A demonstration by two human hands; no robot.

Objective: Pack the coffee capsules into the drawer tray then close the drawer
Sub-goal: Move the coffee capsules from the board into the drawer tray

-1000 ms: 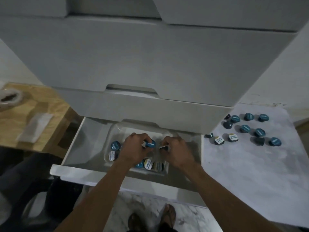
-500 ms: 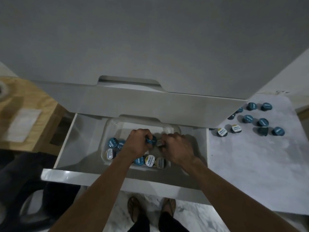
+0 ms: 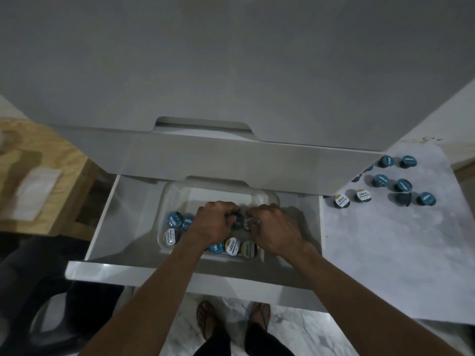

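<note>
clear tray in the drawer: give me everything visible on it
The clear tray looks like thin transparent plastic, rectangular with rounded corners and raised walls. It sits flat on the floor of the open white drawer. Its far half is bare; blue- and white-lidded coffee capsules stand lid-up along its left and near sides. The left hand and right hand reach in, each gripping a capsule, covering its middle.

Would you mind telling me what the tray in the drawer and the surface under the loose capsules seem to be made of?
Tray: apparently clear glossy plastic; the drawer floor shows through its wall. Surface: pale grey-veined, marble-like, possibly a sheet or laminate; capsules sit on it.
</note>
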